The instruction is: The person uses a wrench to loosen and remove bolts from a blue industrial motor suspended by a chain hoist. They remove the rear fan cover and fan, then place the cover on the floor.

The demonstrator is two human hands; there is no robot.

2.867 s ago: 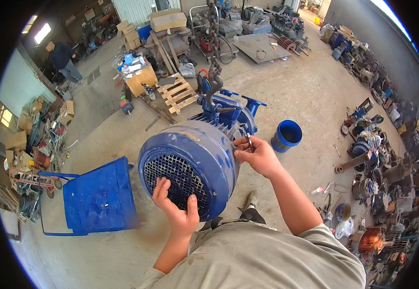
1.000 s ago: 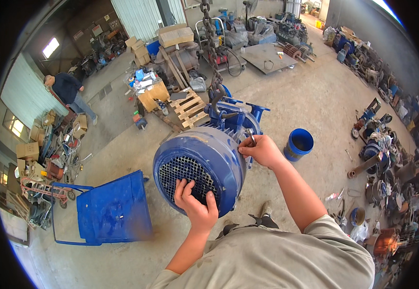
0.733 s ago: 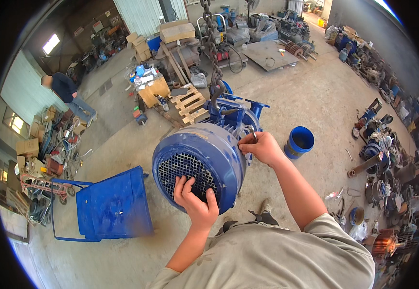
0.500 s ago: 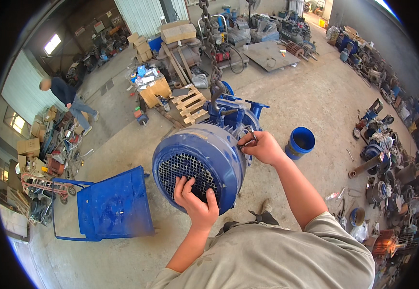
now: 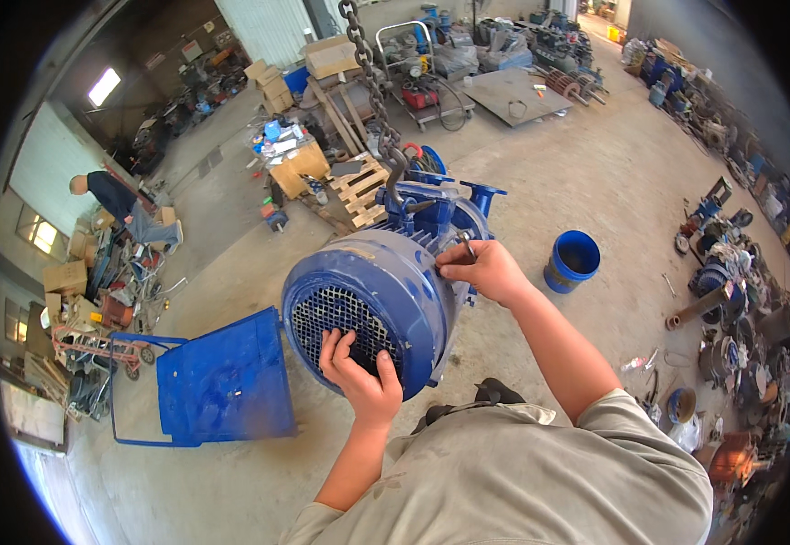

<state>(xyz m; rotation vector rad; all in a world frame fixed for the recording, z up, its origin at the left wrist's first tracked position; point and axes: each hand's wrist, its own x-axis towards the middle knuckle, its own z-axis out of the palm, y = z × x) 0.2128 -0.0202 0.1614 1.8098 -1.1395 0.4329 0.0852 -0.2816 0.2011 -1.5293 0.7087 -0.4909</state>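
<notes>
Motor [image 5: 372, 245]: blue and grey, hanging from a hook [image 5: 396, 189] just in front of the wearer's body; its round mesh [image 5: 336, 313] end faces the body.
Left hand [image 5: 365, 389]: fingers loosely curled and spread against the mesh, thumb held well apart from them; grips nothing that shows.
Right hand [image 5: 488, 272]: at the motor's right side; thumb and fingertips pinched together on a small metal piece [image 5: 467, 243], which stands up past the fingers. Its full shape is hidden.
Hook and chain [image 5: 368, 95]: hook at the motor's top, chain rising from it.
Trolley [image 5: 227, 380]: blue, flat, on the floor to the left, tube handle at its left end.
Bucket [image 5: 569, 281]: blue, upright on the floor, right of the motor, well apart from the right hand.
Pallet [image 5: 359, 193]: wooden, beyond the motor, near a cluttered box [image 5: 299, 171].
Co-worker [image 5: 118, 202]: far left, dark top, bent forward.
Metal sheet [image 5: 515, 94]: farther back, flat and grey.
</notes>
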